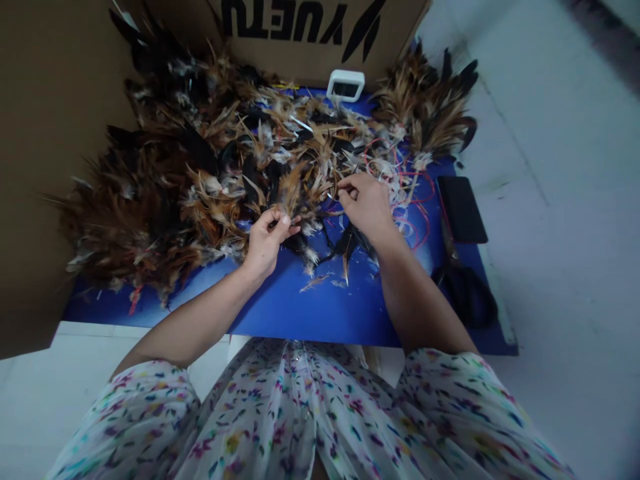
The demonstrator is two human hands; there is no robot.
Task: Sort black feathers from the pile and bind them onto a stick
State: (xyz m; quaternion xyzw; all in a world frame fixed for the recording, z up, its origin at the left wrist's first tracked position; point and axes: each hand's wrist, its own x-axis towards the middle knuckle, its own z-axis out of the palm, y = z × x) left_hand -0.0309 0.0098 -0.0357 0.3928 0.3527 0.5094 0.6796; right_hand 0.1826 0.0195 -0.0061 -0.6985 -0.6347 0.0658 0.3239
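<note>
My left hand [267,240] is closed in a pinch over the near edge of the feather heap. Between its thumb and fingers stands a small bunch of brown feathers [291,190], tips pointing away from me. To the right, my right hand [367,203] bends down over the heap with thumb and forefinger pinched together on a feather [332,196], its pale quill by the fingertips. Loose brown, black and white feathers [215,200] surround both hands. A few dark feathers [345,245] lie just below my right hand.
The blue tabletop [310,313] carries tangled red and white strings [417,207], a black phone [463,209] and dark-handled scissors [465,293] at right. A white digital display [345,85] stands before a cardboard box [300,57]. A sorted feather pile [425,100] lies back right; cardboard [45,167] walls the left.
</note>
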